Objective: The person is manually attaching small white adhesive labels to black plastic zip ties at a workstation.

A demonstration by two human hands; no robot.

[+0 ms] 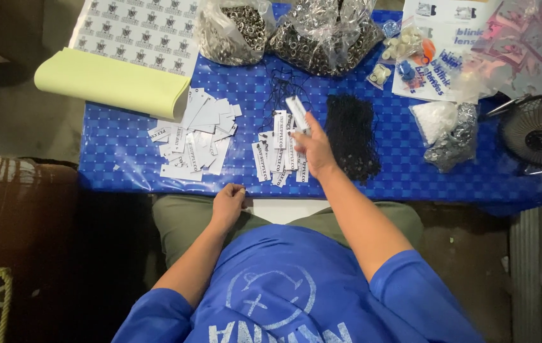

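Note:
My right hand (pixel 313 146) reaches over the blue checked table (pixel 118 152) and holds a white paper tag (pixel 297 112) above a small pile of strung tags (pixel 278 155). A heap of black strings (pixel 351 136) lies just to the right of that hand. My left hand (pixel 228 202) rests at the table's near edge over my lap, its fingers curled shut with nothing visible in them. A loose pile of white tags (pixel 196 134) lies left of the middle.
Two clear bags of metal eyelets (pixel 284 32) sit at the far edge. A rolled yellow sheet (pixel 112 82) and a printed sticker sheet (pixel 138 28) lie far left. Small bags (pixel 445 130), printed papers and a black fan (pixel 541 136) crowd the right.

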